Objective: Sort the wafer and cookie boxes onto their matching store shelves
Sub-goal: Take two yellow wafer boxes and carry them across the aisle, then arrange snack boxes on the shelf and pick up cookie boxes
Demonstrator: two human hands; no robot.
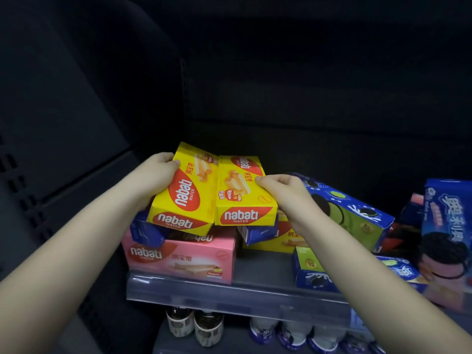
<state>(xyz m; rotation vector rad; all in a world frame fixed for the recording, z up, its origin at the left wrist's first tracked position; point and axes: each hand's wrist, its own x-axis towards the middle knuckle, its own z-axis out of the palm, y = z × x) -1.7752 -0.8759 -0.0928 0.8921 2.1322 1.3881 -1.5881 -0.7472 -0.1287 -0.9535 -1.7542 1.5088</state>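
Two yellow Nabati wafer boxes sit side by side on top of a pile on the shelf (pixel 263 274). My left hand (pixel 155 177) grips the left yellow box (pixel 187 192), which is tilted. My right hand (pixel 283 190) grips the right yellow box (pixel 242 198) at its right edge. Under them lie a pink Nabati wafer box (pixel 184 256), a small blue box (pixel 145 232) and another yellow wafer box (pixel 278 238), partly hidden. A blue and green Oreo box (pixel 357 213) leans to the right of my right hand.
More blue Oreo boxes stand at the right: a low one (pixel 314 272) at the shelf front and a tall one (pixel 449 226) at the far right. A clear price rail (pixel 229 295) runs along the shelf edge. Bottles (pixel 194 325) stand on the shelf below. The shelf back is dark.
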